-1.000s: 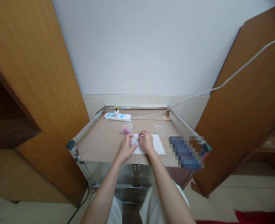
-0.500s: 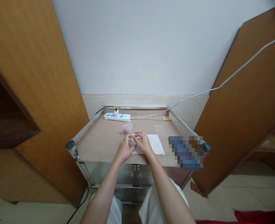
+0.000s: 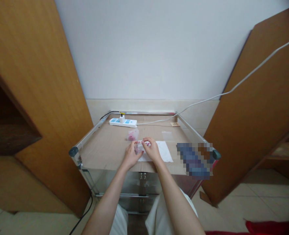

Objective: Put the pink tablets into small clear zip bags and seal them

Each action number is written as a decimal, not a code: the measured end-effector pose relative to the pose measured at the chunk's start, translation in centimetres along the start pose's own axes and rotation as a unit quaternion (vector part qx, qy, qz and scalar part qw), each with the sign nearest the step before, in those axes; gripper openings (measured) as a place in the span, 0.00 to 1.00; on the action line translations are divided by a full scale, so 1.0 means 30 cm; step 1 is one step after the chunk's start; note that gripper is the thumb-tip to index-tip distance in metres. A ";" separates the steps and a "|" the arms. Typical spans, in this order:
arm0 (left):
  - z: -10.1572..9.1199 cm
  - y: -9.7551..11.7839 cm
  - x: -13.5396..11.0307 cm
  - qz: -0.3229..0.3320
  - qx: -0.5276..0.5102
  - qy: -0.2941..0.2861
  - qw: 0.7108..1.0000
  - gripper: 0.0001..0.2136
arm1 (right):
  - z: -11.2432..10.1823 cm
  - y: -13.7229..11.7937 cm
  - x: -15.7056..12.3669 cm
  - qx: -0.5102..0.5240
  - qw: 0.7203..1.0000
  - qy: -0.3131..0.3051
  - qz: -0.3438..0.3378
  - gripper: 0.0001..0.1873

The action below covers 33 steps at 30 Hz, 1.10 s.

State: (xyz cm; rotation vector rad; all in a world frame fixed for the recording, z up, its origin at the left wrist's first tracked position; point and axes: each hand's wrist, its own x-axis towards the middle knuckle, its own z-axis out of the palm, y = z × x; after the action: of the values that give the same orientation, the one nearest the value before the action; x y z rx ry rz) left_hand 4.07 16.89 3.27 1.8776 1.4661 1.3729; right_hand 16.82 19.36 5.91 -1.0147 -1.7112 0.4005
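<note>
Right hand (image 3: 153, 150) has shifted rightward along the small clear packet (image 3: 140, 147), pinching its right end; left hand (image 3: 131, 156) grips the left end, steadying it above the white paper sheet (image 3: 164, 151) beneath both.

A cardboard-covered counter (image 3: 97, 153) with a metal frame is carrying a white power strip (image 3: 123, 122) along its far edge, a pink-filled plastic bag (image 3: 133, 134) near the middle, a white paper sheet (image 3: 164, 151) right of centre, a clear plastic sleeve (image 3: 166, 135) just above it, and a small tan tag (image 3: 175, 124) at the far right corner.
</note>
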 end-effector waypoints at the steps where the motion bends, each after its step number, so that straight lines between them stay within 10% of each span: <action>1: 0.000 0.000 0.003 -0.007 -0.008 0.005 1.000 0.21 | -0.002 -0.002 0.000 0.006 1.000 0.005 0.008 0.07; 22: 0.008 -0.023 0.118 -0.024 -0.153 0.049 0.987 0.24 | 0.024 0.035 0.004 0.192 0.975 -0.045 0.105 0.10; 33: -0.021 -0.028 0.106 -0.171 -0.388 -0.048 0.905 0.19 | 0.027 0.041 0.014 0.283 0.947 -0.001 0.154 0.10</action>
State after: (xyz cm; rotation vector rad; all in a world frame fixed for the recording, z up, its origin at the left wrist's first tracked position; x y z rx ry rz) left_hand 3.03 19.87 4.34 1.1023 0.9215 1.3774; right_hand 16.60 20.59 5.00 -0.8436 -1.3153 1.0290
